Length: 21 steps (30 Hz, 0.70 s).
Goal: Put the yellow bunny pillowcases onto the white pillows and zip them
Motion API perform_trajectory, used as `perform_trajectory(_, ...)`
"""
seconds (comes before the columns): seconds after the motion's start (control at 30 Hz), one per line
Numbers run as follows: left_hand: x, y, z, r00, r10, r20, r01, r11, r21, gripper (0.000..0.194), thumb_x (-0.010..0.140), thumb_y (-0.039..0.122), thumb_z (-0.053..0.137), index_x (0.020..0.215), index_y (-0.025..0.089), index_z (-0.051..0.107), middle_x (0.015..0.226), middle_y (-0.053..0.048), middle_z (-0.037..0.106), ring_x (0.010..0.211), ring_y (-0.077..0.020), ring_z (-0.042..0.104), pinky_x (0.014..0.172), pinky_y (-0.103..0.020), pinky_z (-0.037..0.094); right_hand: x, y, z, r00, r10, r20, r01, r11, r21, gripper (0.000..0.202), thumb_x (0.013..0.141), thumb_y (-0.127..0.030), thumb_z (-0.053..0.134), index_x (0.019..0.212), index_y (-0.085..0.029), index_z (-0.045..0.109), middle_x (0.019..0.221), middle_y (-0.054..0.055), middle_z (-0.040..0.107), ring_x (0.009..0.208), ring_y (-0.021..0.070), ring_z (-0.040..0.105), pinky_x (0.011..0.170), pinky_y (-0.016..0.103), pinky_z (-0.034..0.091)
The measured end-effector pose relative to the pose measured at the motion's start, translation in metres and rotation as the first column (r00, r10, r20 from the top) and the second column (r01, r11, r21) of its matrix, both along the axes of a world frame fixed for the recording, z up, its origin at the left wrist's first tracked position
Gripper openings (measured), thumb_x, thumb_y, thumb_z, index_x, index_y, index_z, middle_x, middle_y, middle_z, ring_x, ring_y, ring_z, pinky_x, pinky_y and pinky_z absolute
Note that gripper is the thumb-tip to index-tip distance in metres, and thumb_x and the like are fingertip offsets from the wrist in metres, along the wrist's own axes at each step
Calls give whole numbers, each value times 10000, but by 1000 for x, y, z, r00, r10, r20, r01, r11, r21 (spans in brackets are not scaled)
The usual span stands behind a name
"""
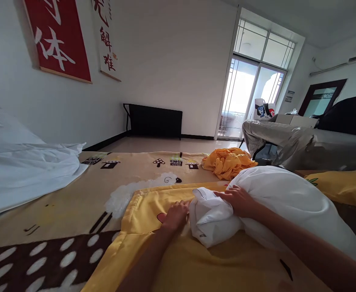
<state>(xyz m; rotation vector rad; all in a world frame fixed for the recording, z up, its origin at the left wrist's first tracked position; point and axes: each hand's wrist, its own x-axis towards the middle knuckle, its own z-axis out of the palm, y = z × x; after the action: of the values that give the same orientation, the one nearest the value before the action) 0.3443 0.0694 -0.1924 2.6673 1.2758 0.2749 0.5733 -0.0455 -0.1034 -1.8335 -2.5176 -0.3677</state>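
A large puffy white bundle (pixel 287 202) lies on a yellow cloth (pixel 147 207), its gathered end towards the middle. On top of that gathered end rests my right hand (pixel 238 200), fingers bent over the white fabric. My left hand (pixel 177 213) is just left of the bundle, on the yellow cloth, with its fingers curled and close together; what it pinches, if anything, is hidden. The yellow cloth has a stitched border and lies over a patterned blanket (pixel 105 186).
Crumpled orange cloth (pixel 228 162) sits beyond the bundle. White fabric (pixel 22 170) is heaped at the left, and a yellow pillow-like item (pixel 344 184) lies at the right. Farther back are a plastic-covered table (pixel 299 140) and a black panel (pixel 155 120) by the wall.
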Motion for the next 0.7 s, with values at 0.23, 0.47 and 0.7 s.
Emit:
perform_trajectory(0.23, -11, 11, 13, 959, 155, 239, -152, 988, -33, 296, 841, 281, 401, 748, 161, 656, 786, -99, 687, 735, -184, 618, 617, -248, 353, -23, 7, 21, 997, -65, 35, 65, 998, -12, 545, 820, -326, 508, 1358, -260, 452, 997, 89, 678, 912, 238, 604, 823, 344, 353)
perform_trajectory(0.47, -16, -2, 48, 875, 251, 413, -263, 964, -30, 307, 821, 316, 413, 623, 170, 598, 672, -72, 654, 625, -164, 569, 539, -255, 257, -63, -8, -15, 974, 45, 222, -48, 999, 8, 369, 844, -211, 462, 1198, -216, 565, 887, 108, 667, 853, 247, 612, 842, 403, 372)
perform_trajectory(0.7, -12, -18, 69, 869, 233, 436, -259, 966, -1, 327, 843, 360, 404, 669, 178, 612, 652, -44, 652, 600, -157, 564, 535, -249, 282, -95, 1, -21, 934, 104, 343, -105, 994, -16, 221, 868, -174, 423, 933, -153, 633, 807, 130, 678, 765, 252, 632, 743, 406, 425)
